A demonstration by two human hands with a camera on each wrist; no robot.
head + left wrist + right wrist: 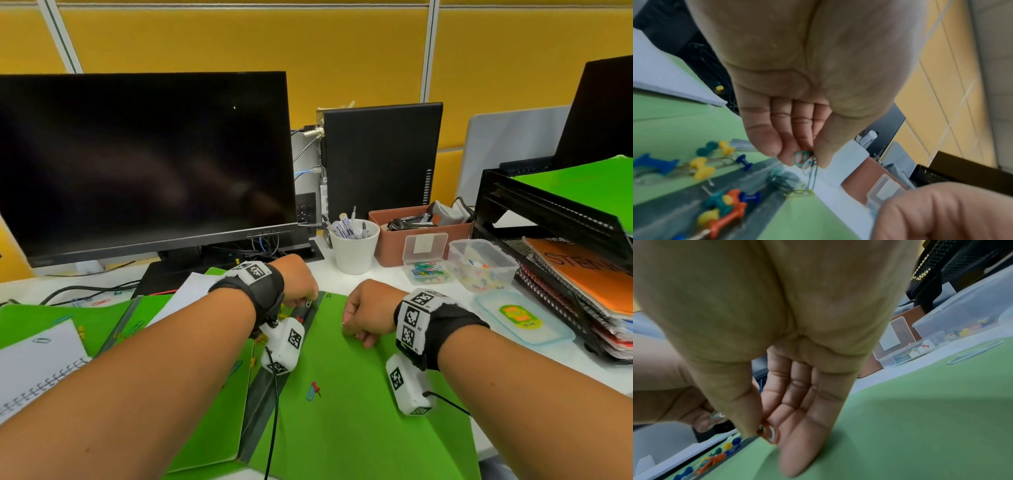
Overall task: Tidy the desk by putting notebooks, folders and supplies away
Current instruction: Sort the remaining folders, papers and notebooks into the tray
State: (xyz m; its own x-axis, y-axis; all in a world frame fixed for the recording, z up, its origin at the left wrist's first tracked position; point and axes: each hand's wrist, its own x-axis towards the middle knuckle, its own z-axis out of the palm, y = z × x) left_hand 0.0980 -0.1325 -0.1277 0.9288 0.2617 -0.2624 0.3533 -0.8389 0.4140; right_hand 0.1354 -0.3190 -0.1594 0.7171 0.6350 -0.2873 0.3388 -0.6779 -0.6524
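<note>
My left hand (308, 301) hovers over the grey gap between two green folders and pinches a few teal and white paper clips (806, 160) between thumb and fingertips. Beneath it, several coloured push pins (723, 204) and more clips lie loose. My right hand (346, 325) rests on the large green folder (342, 394) and pinches orange and white paper clips (768, 433) between thumb and forefinger. A blue clip with a red pin (313, 390) lies on that folder. The open clip box (428, 270) and the clear pin tub (479, 263) stand behind the right hand.
A dark monitor (144, 161) fills the back left. A white pen cup (354, 246) and a brown box (411, 219) stand behind the folders. The tub lid (520, 318) lies at the right, beside a black tray rack (548, 212) with notebooks. A spiral notebook (37, 363) lies at the left.
</note>
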